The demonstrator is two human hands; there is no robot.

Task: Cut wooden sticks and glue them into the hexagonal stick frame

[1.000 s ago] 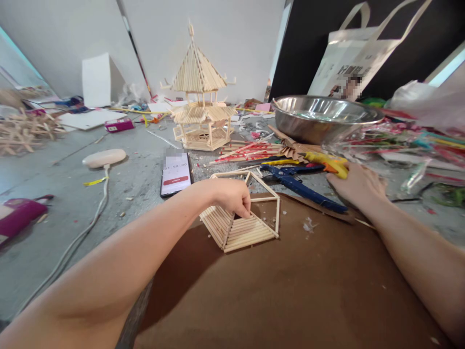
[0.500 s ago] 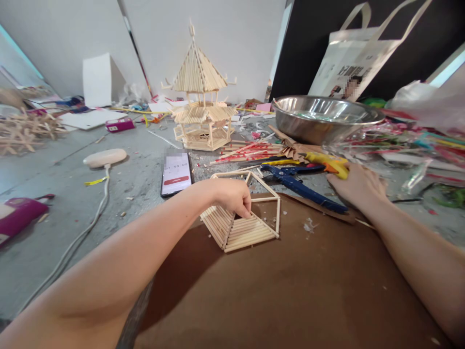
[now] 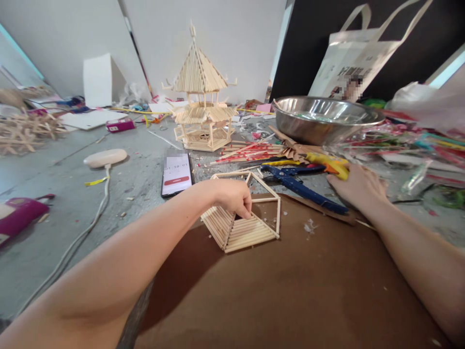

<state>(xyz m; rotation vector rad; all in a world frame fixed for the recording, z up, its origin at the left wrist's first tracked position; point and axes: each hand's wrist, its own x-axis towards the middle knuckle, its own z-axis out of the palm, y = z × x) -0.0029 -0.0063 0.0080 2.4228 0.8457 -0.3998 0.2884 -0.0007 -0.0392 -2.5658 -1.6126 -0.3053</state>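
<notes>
My left hand [image 3: 235,196] is closed in a pinch at the inner edge of a hexagonal wooden-stick frame [image 3: 251,235], its fingertips on the topmost short stick of the near panel. Two sides of this frame are filled with rows of sticks; the others are open outlines. It lies on a brown board [image 3: 290,291]. At the right, my right hand [image 3: 359,186] rests closed around the rear of a yellow glue gun [image 3: 336,166], with some fingers hidden. Beside the glue gun lies a blue-handled cutter [image 3: 301,188].
Behind the frame are a phone [image 3: 177,173] with a timer, a stick pagoda model [image 3: 203,116], red-marked sticks [image 3: 247,151] and a steel basin [image 3: 319,118]. A white corded device [image 3: 105,157] and a purple tool [image 3: 22,215] lie left. A tote bag [image 3: 354,63] stands behind.
The phone's timer has advanced by a second. Both hands, the frame and the glue gun stay where they were.
</notes>
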